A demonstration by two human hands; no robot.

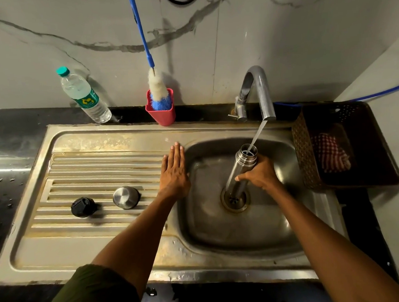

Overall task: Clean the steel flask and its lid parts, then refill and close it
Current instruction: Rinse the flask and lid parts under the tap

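- The right hand (262, 173) wraps its fingers around the steel flask (240, 171), held upright in the sink (221, 237) basin above the drain.
- Water from the tap (259, 90) runs into the flask's open mouth.
- The left hand (174, 173) lies flat, fingers straight, on the basin's edge.
- On the drainboard stand a steel cap (126, 197) and what looks like a black stopper (83, 207).

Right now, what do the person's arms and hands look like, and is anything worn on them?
Both hands, left hand and right hand, are bare: no gloves, rings or watch show. The forearms are bare too. A dark olive-green sleeve covers the left upper arm; no right sleeve is in view.
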